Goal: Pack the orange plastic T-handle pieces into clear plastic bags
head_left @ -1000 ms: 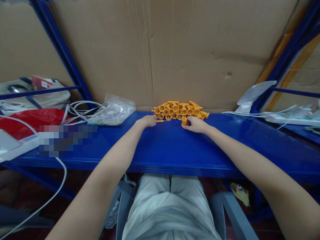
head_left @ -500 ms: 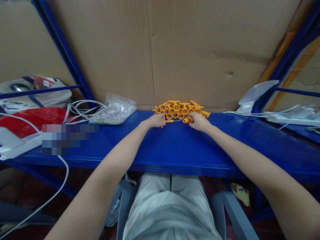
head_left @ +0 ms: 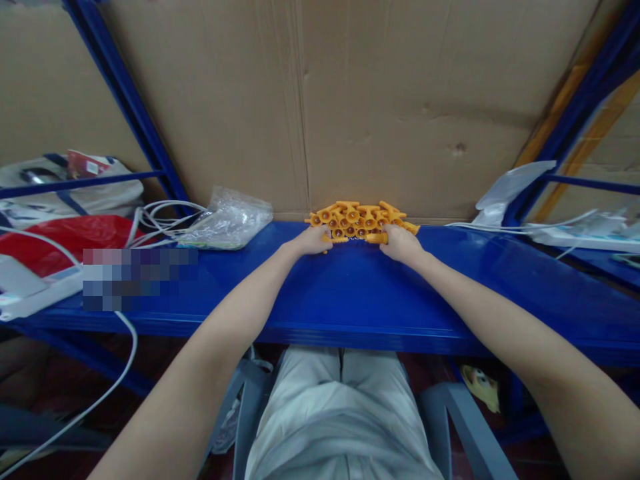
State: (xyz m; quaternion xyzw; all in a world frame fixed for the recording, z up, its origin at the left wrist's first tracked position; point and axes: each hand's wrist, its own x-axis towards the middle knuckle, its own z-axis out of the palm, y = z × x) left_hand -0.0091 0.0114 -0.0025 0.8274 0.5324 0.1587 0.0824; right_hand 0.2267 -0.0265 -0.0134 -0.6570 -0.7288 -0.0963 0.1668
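Observation:
Several orange-yellow plastic pieces with round cupped ends form a stacked pile [head_left: 353, 217] at the back of the blue table [head_left: 345, 293], against the cardboard. In front of the pile's left part, my left hand [head_left: 316, 241] is closed on a thin ridged orange piece [head_left: 340, 240] that points right. On the other side my right hand [head_left: 401, 244] grips a thicker orange piece [head_left: 374, 238], its free end pointing left. A small gap separates the two held pieces. My fingertips are partly hidden behind the hands.
A clear plastic bag [head_left: 230, 217], white cables [head_left: 165, 207] and a red bag [head_left: 90, 233] lie on the left. Blue posts rise on both sides before a cardboard wall [head_left: 375, 100]. At the right are a white plastic bag [head_left: 510, 190] and a power strip [head_left: 590, 238].
The piece in my right hand has turned, so its open end no longer faces the camera. My right hand has shifted slightly right; the left hand's piece is raised slightly. The pile looks unchanged.

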